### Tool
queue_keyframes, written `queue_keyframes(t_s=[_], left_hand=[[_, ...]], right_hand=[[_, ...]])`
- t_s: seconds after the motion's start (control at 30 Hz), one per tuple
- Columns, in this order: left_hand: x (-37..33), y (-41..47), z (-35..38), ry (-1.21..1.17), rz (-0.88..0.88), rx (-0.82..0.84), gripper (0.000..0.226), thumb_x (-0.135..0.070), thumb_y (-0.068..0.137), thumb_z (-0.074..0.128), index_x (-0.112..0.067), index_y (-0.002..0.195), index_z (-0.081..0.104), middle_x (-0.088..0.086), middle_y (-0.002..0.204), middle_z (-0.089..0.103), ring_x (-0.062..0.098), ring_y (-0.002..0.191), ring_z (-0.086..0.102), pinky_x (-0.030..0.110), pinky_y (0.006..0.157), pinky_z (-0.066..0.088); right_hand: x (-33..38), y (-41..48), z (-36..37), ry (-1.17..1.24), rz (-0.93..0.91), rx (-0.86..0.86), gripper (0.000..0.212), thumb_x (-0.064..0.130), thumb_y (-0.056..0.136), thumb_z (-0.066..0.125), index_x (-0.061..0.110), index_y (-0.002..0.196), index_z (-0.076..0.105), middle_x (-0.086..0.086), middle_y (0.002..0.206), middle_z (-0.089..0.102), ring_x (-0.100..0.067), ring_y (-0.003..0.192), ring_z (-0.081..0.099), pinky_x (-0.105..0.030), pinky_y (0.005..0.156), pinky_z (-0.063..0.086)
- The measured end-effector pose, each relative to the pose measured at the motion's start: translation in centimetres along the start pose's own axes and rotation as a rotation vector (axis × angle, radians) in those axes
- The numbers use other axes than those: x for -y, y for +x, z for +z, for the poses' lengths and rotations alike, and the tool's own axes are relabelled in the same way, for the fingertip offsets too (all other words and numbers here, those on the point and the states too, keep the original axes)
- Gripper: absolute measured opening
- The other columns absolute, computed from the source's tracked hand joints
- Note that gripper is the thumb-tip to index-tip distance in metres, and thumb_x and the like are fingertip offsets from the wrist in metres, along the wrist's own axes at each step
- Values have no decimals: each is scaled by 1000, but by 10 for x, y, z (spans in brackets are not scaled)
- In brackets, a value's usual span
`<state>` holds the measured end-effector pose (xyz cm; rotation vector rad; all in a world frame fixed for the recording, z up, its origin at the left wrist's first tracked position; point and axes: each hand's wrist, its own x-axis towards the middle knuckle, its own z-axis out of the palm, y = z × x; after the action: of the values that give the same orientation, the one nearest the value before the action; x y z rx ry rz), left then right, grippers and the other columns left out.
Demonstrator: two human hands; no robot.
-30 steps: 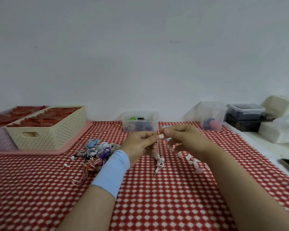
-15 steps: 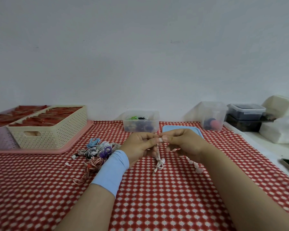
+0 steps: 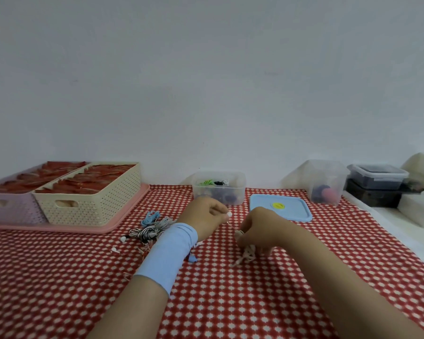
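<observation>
My left hand (image 3: 207,218), with a light blue wristband on the forearm, pinches the white end of a thin cream cord (image 3: 247,255) between thumb and fingertip. The cord runs down to my right hand (image 3: 260,226), whose curled fingers hold the bundled rest of it just above the red checked tablecloth (image 3: 230,302). A pile of coiled cords (image 3: 147,231) in blue, grey, black-and-white and orange lies left of my left wrist, partly hidden by the arm.
A clear tub (image 3: 218,188) with small coloured items stands behind my hands, its blue lid (image 3: 280,210) flat beside it. A cream basket (image 3: 91,192) and a lilac one sit on a pink tray at left. More clear and dark containers (image 3: 326,182) stand at right.
My hands have drawn apart and dropped toward the table. The right hand moved down to the cord bundle; the left keeps the white end. The blue lid is now uncovered.
</observation>
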<state>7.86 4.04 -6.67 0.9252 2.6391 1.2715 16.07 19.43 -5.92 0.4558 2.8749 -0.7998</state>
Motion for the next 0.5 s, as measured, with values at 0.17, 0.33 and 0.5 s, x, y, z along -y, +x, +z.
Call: queue_keyframes(t_s=[0.17, 0.33, 0.5], left_hand=[[-7, 25, -26, 89, -22, -2, 17, -23, 89, 67, -18, 103, 76, -2, 89, 73, 8, 70, 60, 25, 80, 50], [-26, 72, -53, 49, -69, -99, 16, -22, 84, 71, -19, 99, 76, -1, 102, 74, 18, 94, 67, 33, 94, 52], [-23, 124, -65, 172, -79, -67, 8, -28, 83, 69, -23, 87, 74, -9, 103, 69, 14, 97, 62, 29, 88, 49]], right_hand=[[12, 23, -33, 106, -109, -158, 12, 26, 88, 74, 19, 98, 77, 0, 74, 72, -15, 61, 67, -26, 52, 56], [31, 67, -80, 1, -203, -341, 16, 27, 85, 74, 21, 99, 79, 7, 84, 74, -5, 71, 64, -15, 58, 43], [43, 123, -103, -71, -252, -399, 20, 40, 89, 74, 21, 93, 77, 7, 83, 71, -15, 78, 69, -21, 63, 48]])
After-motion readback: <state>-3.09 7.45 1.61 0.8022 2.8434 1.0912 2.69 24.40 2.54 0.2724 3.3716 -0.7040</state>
